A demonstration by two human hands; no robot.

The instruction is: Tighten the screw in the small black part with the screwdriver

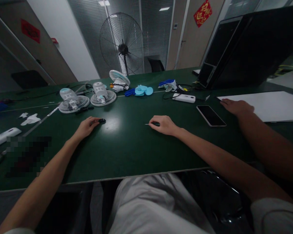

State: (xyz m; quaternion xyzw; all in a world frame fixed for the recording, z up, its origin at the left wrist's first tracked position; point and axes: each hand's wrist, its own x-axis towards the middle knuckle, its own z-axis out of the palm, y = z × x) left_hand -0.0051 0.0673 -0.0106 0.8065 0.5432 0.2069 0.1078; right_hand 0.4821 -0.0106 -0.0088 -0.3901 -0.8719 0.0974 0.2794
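Observation:
My left hand rests on the green table, its fingers closed round a small black object that sticks out to the right. Farther right, my right hand holds a dark-handled screwdriver, whose thin metal tip points left toward my left hand. The two hands are apart, with bare tabletop between them. Behind my left hand lie two white fan parts with round grilles.
A phone lies right of my right hand. Another person's hand rests by white sheets. Farther back are light-blue fan blades, a white device, another small fan and a large black monitor.

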